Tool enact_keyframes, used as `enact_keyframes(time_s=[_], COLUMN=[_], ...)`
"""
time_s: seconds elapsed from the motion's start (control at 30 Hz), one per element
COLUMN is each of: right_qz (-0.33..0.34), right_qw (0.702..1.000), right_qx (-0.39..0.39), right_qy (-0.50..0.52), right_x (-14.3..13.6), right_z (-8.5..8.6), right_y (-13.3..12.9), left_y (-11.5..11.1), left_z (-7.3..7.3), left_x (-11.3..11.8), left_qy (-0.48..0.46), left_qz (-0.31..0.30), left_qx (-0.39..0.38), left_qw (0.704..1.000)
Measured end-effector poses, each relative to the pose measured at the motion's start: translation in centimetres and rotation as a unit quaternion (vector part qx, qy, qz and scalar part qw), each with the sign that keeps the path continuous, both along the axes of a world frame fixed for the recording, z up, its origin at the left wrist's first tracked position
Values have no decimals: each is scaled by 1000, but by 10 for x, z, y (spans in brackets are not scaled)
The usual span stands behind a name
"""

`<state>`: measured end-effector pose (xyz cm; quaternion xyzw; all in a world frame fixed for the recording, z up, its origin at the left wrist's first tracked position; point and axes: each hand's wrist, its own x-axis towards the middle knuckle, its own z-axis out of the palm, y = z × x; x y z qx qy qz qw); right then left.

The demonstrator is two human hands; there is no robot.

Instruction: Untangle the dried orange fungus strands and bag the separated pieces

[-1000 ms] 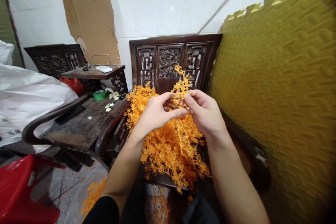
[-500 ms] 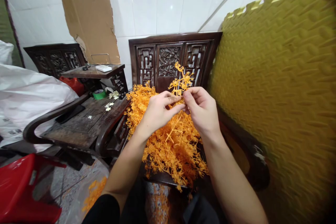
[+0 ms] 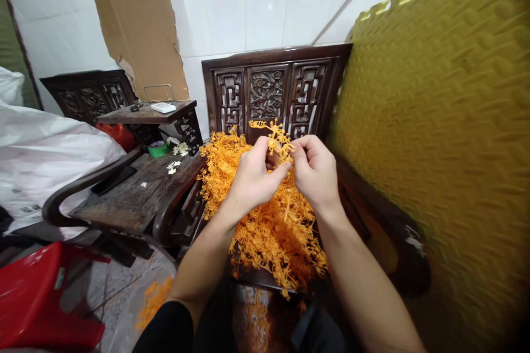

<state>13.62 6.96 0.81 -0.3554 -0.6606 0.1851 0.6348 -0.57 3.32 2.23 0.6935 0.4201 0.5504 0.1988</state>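
Left hand (image 3: 252, 176) and right hand (image 3: 317, 171) pinching one orange plastic sprig (image 3: 276, 140) between fingertips, just above the orange pile (image 3: 269, 226) heaped on the dark carved chair (image 3: 269, 83). Gripping thin stems close together; possibly twisting, hard to tell with fingers overlapping. Risking a snapped branch if bent too hard. Risking bits dropping off the seat edge toward scraps on the floor (image 3: 153, 300).

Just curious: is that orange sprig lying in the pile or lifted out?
Lifted out: both hands pinch the orange sprig above the pile.
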Motion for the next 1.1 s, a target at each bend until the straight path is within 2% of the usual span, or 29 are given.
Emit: enact_keyframes(time_s=[0.2, 0.27, 0.33, 0.47, 0.53, 0.67, 0.77, 0.9, 1.0, 1.1], right_qz=[-68, -71, -21, 154, 191, 209, 177, 21, -65, -101], right_qw=[996, 995, 999, 984, 976, 971, 979, 997, 991, 983], right_qx=[61, 64, 37, -83, -109, -117, -95, 6, 74, 107], right_qy=[9, 10, 15, 25, 15, -22, -39, -70, -96, -107], right_x=[-10, -10, -9, -4, -3, 0, 0, -2, -5, -9], right_z=[-5, -5, -5, -5, -5, -5, -4, -1, 0, -4], right_y=[1, 3, 7, 14, 15, 15, 12, 3, -2, -2], left_y=[4, 5, 8, 15, 16, 15, 11, 5, 0, -1], left_z=[3, 4, 5, 4, 4, 4, 4, 2, 0, 0], left_x=[3, 2, -2, -13, -19, -26, -24, -17, -12, -8], left_qy=[-75, -88, -100, -96, -92, -67, -30, 13, 21, 12], left_qz=[-33, -36, -36, -31, -27, -14, 11, 53, 79, 89], left_qx=[-45, -48, -54, -55, -39, -14, -4, 14, 25, 22], left_qw=[996, 994, 993, 993, 995, 998, 999, 998, 996, 996])
